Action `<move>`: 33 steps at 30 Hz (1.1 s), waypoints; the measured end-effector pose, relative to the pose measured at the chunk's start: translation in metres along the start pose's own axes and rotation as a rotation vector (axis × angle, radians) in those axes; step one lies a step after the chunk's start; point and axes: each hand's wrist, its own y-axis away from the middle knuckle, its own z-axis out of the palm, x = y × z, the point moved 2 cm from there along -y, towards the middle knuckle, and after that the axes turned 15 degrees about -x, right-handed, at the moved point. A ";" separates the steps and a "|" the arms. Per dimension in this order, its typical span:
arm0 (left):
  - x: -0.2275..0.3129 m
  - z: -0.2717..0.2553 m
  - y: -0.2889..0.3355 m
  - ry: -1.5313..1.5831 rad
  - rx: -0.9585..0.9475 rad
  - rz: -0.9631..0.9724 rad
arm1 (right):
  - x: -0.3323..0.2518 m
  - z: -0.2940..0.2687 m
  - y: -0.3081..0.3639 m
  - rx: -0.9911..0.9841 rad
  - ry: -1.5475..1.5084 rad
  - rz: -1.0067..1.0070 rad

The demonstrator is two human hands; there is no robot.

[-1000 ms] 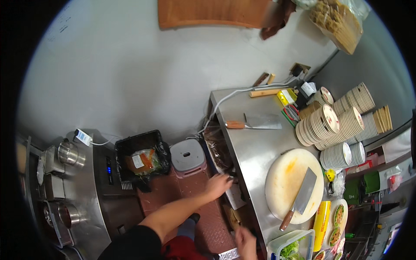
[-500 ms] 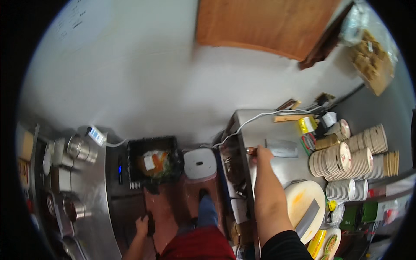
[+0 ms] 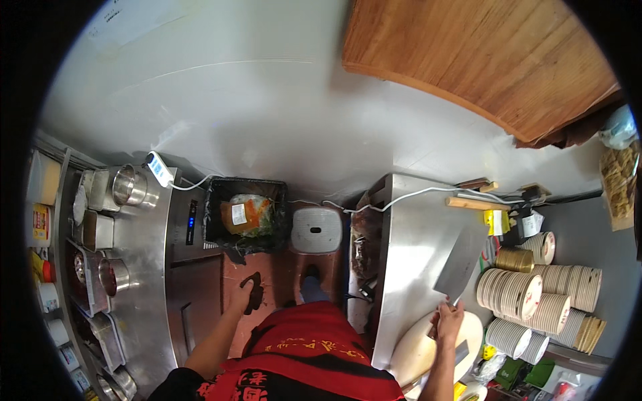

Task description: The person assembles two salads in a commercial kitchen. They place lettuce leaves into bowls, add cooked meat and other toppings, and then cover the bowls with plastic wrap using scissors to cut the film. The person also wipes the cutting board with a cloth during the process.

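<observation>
My right hand (image 3: 448,321) is closed round the handle of a broad-bladed cleaver (image 3: 460,266), whose blade points away over the steel counter. Just below this hand lies a round, pale cutting board (image 3: 409,344). A second knife (image 3: 461,352) rests on the board, partly hidden by my right forearm. On the left, my left hand (image 3: 242,294) grips a dark, floppy-looking piece, perhaps a cloth (image 3: 254,294), above the reddish floor. What exactly it is I cannot make out.
Stacked plates (image 3: 509,294) line the right counter (image 3: 408,267). A black-lined bin (image 3: 284,220) with waste and a grey stool (image 3: 316,230) stand by the wall. The left steel counter (image 3: 144,287) carries metal pots (image 3: 129,186). A white cable (image 3: 408,195) crosses the right counter's far end.
My right hand has drawn the cleaver nearer and lifted it from lying sideways, so its blade now points away. My left hand has moved farther forward with the dark piece. The view has shifted.
</observation>
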 end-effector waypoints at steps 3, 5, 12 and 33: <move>-0.019 0.003 -0.023 0.000 -0.061 0.004 | -0.064 -0.060 -0.009 0.073 1.237 -0.410; -0.021 0.006 -0.029 -0.023 -0.082 -0.008 | -0.139 -0.046 -0.013 0.138 1.467 -0.611; 0.014 0.017 -0.012 0.020 -0.126 0.025 | -0.256 0.042 -0.135 -0.078 1.978 -0.840; 0.043 0.029 -0.031 -0.149 -0.146 0.101 | -0.235 0.043 -0.199 0.318 1.873 -1.288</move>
